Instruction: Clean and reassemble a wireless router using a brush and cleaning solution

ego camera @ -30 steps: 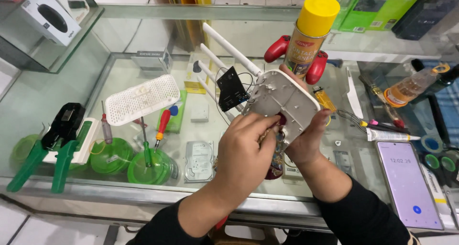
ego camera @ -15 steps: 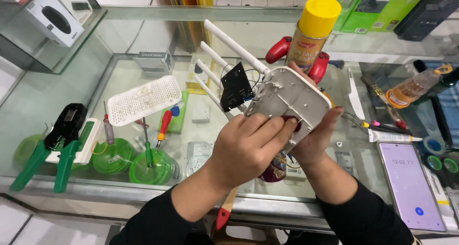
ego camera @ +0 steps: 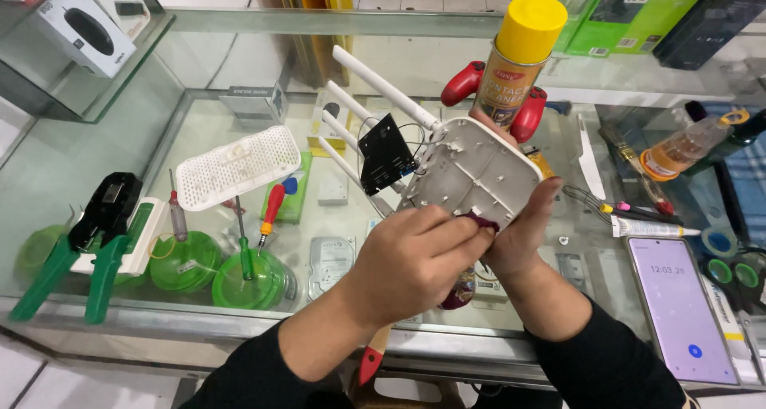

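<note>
My right hand (ego camera: 523, 237) holds a white plastic router shell (ego camera: 479, 173) from beneath, inner side toward me, thumb on its near right edge. Three white antennas (ego camera: 375, 78) stick out up and left. A black circuit board (ego camera: 385, 152) dangles by thin wires off the shell's left side. My left hand (ego camera: 411, 257) is closed on a brush; its dark maroon tuft (ego camera: 479, 221) presses on the shell's near edge, and its wooden, red-tipped handle (ego camera: 373, 359) pokes out below my wrist.
On the glass counter (ego camera: 199, 126) lie a perforated white cover (ego camera: 235, 165), a green crimping tool (ego camera: 80, 253), green round lids (ego camera: 247, 280), screwdrivers, and a hard drive (ego camera: 331, 259). A yellow-capped spray can (ego camera: 519, 58) and red game controller (ego camera: 465, 82) stand behind. A lit phone (ego camera: 678, 305) lies right.
The shell has tipped slightly and shifted a little to the right. My left hand has made small moves with the brush along the shell's near edge.
</note>
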